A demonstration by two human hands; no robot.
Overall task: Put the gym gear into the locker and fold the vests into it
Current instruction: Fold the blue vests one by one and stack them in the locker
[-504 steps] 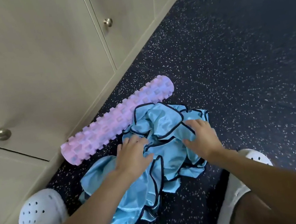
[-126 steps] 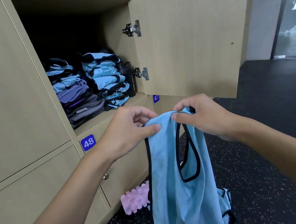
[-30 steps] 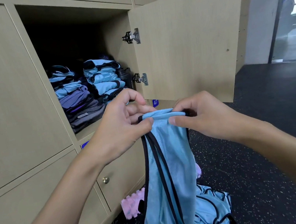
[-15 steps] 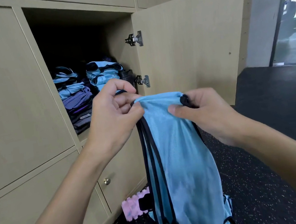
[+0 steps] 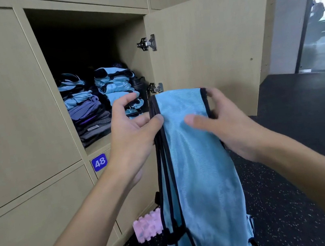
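Lifted up since a second ago, the vest (image 5: 196,170) now hangs as a wider, flatter panel instead of a narrow bunched strip. It's out in front of the open locker (image 5: 138,67), just below and to the right of its opening.

Both hands have it by the top fold. The left hand (image 5: 136,135) pinches the left edge, where the black trim lines stack up, between its thumb and the fingers behind, with the index finger lifted loose. The right hand (image 5: 228,125) has its thumb pressed on the front and its fingers curled behind the right edge.

My guess on why it's held like that: gravity pulls the cloth straight, so the doubled layers line up before the next fold. It's also already at the height of the locker, so it can go straight in after.

The vest itself is thin light-blue mesh with black piping, folded lengthwise so the trimmed edges sit together on the left. It looks floppy, so it'll probably slump if one hand lets go. The bottom runs out of view, so I can't tell if it's clear of the floor (image 5: 285,124).

Inside the locker there are two stacks (image 5: 115,85) of folded stuff with a dark bottle (image 5: 140,88) at their right. A pink roller (image 5: 148,227) lies on the floor below the locker, so that bit isn't done yet.
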